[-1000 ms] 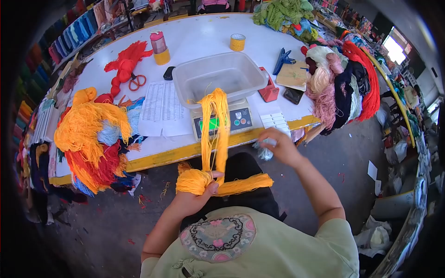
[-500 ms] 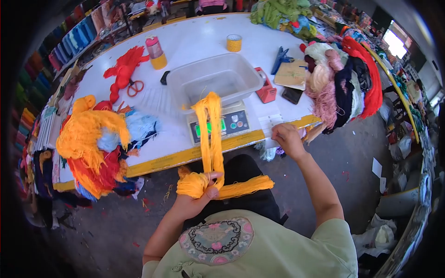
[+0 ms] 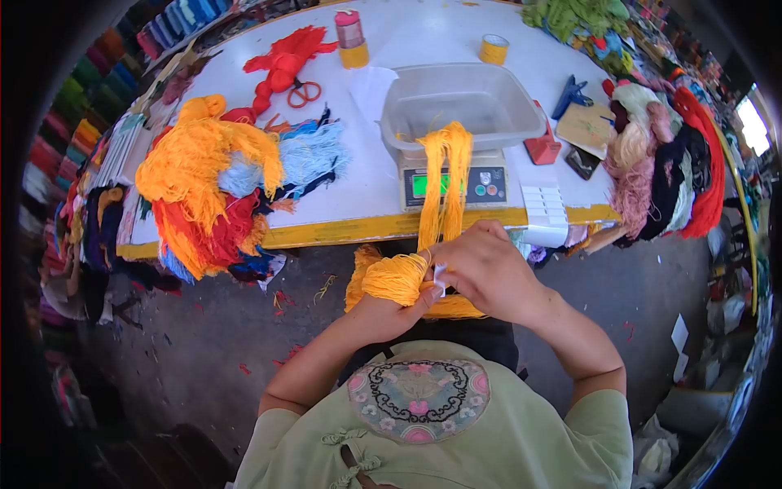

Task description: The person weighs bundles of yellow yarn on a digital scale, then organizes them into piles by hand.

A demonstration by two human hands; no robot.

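Observation:
My left hand [image 3: 383, 315] is closed around a skein of yellow-orange yarn [image 3: 395, 279] held just off the table's front edge. From it, long strands run up over the front of a digital scale [image 3: 493, 192] to the clear plastic tub [image 3: 513, 140] on top. My right hand [image 3: 498, 273] has come against the skein, fingers pinching a small white label [image 3: 440, 279] at the yarn. Part of the yarn is hidden behind my right hand. A sheet of white labels [image 3: 544, 210] hangs over the table edge, right of the scale.
At left lies a pile of yellow yarn [image 3: 199, 159] with red and blue skeins. Red yarn [image 3: 285, 65], scissors [image 3: 304, 94] and a pink-topped bottle [image 3: 349, 33] lie beyond. A tape roll [image 3: 494, 49], red tool [image 3: 542, 147], notebook [image 3: 585, 128] and mixed yarn [image 3: 652, 155] are rightward.
My right hand has moved left from the label sheet to the yarn, now with a white label in its fingers. The camera view has shifted, and my left hand still holds the skein.

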